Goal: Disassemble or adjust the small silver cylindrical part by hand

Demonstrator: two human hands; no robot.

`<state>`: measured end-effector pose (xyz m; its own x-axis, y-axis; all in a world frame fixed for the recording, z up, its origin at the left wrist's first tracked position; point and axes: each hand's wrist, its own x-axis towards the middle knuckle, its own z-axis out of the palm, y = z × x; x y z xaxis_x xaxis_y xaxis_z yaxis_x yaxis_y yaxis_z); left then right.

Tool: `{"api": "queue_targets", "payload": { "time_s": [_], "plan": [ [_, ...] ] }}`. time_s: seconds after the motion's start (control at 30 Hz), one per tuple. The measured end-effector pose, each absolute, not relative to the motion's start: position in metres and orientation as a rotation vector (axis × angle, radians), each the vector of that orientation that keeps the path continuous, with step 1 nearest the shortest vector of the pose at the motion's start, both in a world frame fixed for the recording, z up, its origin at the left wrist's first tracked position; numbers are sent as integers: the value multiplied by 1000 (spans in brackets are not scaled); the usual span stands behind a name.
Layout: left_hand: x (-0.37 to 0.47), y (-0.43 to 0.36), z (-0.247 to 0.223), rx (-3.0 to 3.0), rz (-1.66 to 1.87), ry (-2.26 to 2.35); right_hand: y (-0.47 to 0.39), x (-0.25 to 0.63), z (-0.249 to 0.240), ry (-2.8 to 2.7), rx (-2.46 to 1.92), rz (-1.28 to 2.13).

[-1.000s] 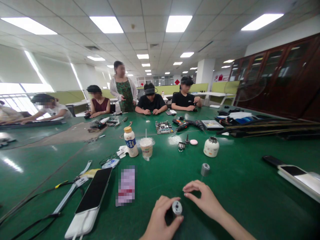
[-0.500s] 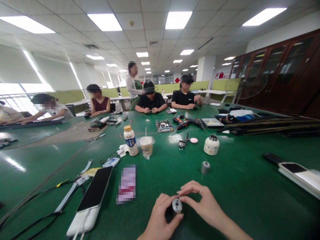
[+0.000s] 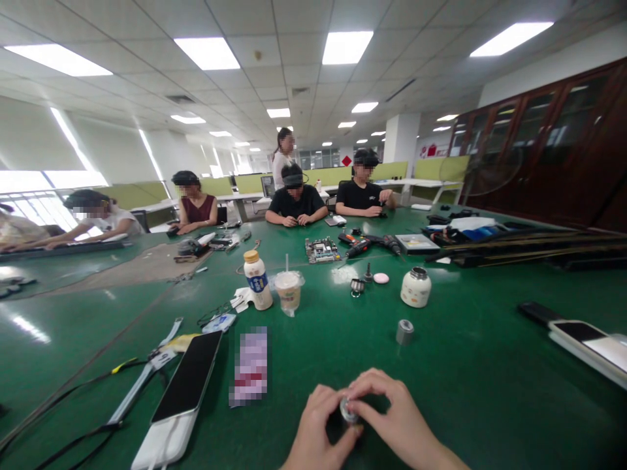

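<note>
My left hand (image 3: 317, 427) is closed around a small silver metal cylinder (image 3: 347, 411) near the table's front edge. Its thumb and forefinger grip the sides, and the round end faces up. Over that end, the pinched thumb and fingertips of my right hand (image 3: 386, 408) reach in and cover part of it. Whatever sits between those fingertips is too small to make out. Another grey metal cylinder (image 3: 405, 331) stands upright on the green table, beyond my right hand.
A white jar (image 3: 416, 287), a pink disc (image 3: 381, 278), a bottle (image 3: 257, 281) and a plastic cup (image 3: 289, 292) stand farther back. At left lie a phone (image 3: 189, 375) and a purple packet (image 3: 250, 365). Behind are a circuit board (image 3: 322, 250), power drills (image 3: 360, 247) and several seated people.
My right fingertips have moved left and down onto the cylinder's upper end, hiding more of it. In the background, a standing person has moved right, behind a seated one. The view shifted slightly.
</note>
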<state>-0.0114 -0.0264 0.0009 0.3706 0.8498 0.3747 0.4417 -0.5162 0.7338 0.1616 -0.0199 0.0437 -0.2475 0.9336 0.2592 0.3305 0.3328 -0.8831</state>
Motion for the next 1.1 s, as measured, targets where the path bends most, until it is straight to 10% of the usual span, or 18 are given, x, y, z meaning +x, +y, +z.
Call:
{"api": "queue_targets", "payload": {
  "time_s": [1.1],
  "plan": [
    [-12, -27, -2, 2105, 988, 1123, -9, 173, 44, -1722, -1176, 746]
  ]
}}
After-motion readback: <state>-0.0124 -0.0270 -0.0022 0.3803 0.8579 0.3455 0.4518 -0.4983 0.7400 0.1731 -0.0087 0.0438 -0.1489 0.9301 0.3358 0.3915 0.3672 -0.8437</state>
